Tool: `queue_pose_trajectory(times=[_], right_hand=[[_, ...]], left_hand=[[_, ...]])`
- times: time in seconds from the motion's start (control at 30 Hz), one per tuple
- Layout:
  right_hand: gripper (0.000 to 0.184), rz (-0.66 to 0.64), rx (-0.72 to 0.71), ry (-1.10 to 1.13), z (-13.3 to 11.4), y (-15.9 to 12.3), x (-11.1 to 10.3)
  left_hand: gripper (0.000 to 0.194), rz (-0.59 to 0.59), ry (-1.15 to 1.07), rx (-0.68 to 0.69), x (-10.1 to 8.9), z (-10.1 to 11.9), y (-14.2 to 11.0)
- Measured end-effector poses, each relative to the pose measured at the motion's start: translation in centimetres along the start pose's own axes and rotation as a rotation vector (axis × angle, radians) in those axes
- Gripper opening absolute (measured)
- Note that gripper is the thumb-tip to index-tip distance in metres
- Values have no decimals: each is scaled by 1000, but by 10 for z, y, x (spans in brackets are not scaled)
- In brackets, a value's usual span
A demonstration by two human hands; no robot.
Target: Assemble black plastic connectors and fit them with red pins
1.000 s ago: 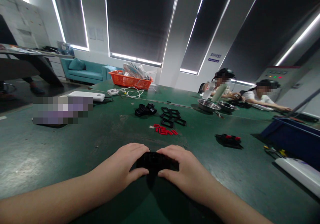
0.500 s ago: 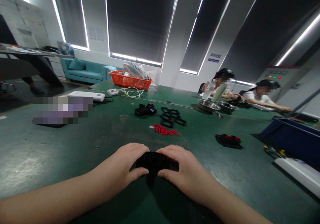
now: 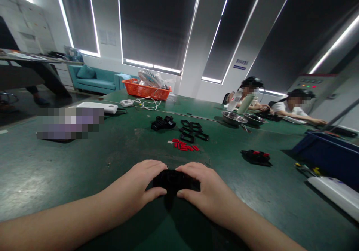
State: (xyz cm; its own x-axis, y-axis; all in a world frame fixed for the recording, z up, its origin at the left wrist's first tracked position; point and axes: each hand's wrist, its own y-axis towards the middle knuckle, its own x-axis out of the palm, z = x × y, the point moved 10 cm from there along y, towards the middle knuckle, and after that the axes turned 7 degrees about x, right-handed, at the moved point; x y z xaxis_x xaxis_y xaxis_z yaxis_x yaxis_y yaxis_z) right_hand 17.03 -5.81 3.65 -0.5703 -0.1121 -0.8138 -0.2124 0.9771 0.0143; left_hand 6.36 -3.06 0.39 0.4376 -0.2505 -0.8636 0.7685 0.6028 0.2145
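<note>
- Left hand point(image 3: 134, 189) and right hand point(image 3: 209, 191) each close their grip on the black part point(image 3: 174, 180), from either side.
- The black part rests on the green counter point(image 3: 70, 168), near the red pieces point(image 3: 185, 145) beyond it.

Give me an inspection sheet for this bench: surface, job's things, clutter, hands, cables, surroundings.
Surface: worn dark green table mat, scuffed pale in patches.
Job's things: small black plastic part on the mat between both hands; small red plastic pieces, open black plastic frames and a pile of black plastic parts lie beyond it.
Clutter: orange plastic basket, two steel bowls, blue plastic bin.
Hands: left hand and right hand grip the part from either side.
Cables: coiled white cable beside a white adapter.
Surroundings: two seated people at the far right, teal sofa, drawn dark blinds.
</note>
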Motion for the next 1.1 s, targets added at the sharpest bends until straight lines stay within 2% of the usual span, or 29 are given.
queue_pose_trajectory(times=[0.4, 0.6, 0.97, 1.1], right_hand=[[33, 3, 3, -1, -1, -1, -1], [34, 7, -12, -9, -1, -1, -1], [41, -2, 8, 0, 4, -1, -1], [50, -11, 8, 9, 4, 0, 0]], left_hand=[[31, 42, -32, 16, -5, 2, 0], [37, 80, -43, 31, -5, 1, -4], [44, 28, -20, -10, -1, -2, -3], [46, 21, -34, -26, -1, -2, -4]])
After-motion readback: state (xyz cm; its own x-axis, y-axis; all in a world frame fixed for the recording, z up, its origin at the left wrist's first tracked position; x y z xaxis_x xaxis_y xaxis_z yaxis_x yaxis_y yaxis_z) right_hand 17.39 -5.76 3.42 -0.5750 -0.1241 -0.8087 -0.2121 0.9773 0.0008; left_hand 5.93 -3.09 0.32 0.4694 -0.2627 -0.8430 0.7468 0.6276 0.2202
